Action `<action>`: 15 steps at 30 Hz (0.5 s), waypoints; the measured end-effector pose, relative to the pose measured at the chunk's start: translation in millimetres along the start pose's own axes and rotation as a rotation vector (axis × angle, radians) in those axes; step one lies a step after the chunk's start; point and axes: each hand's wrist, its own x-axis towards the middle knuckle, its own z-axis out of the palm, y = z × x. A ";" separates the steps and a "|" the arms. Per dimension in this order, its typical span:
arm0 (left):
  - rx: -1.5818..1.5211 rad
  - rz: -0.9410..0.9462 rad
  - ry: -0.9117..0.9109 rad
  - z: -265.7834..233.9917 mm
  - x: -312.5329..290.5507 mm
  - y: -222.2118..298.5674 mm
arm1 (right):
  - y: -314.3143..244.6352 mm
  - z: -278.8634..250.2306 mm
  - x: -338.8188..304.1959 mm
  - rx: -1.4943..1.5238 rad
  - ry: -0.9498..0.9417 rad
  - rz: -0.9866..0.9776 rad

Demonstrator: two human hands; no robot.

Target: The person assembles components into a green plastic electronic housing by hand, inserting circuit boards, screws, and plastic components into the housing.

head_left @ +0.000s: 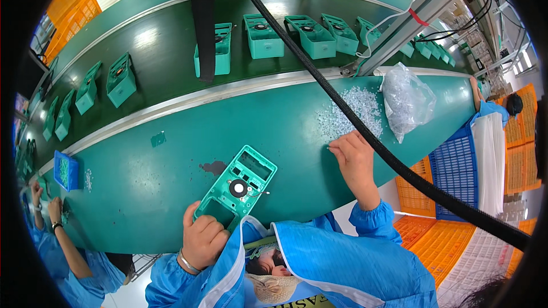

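A teal plastic housing (259,174) lies tilted on the green bench in front of me. It has a round black speaker (238,188) with a white centre and a short wire at its side. My left hand (204,238) is closed on the housing's near left edge. To the right, my right hand (355,162) hovers at the near edge of a heap of tiny clear-white pieces (365,108). Its thumb and fingers are pinched together, and what they hold is too small to make out. Beside the heap sits a clear plastic bag (406,100) full of similar pieces.
Several teal housings (265,45) stand on the dark green conveyor (154,51) behind a metal rail. A black cable (342,102) crosses the view. At the left are a small blue bin (65,171) and a co-worker's hands (54,210); crates (456,174) stand at the right.
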 end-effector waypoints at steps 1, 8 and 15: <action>0.001 -0.002 0.000 0.0 0.2 -0.2 | 0.1 0.1 -0.1 -0.010 -0.007 -0.014; -0.004 -0.005 -0.005 -4.6 -3.0 -3.0 | -20.3 -6.8 9.4 -0.242 0.040 -0.200; -0.034 -0.039 -0.001 -10.7 5.3 -18.0 | -90.9 -2.3 34.8 0.458 -0.251 -0.249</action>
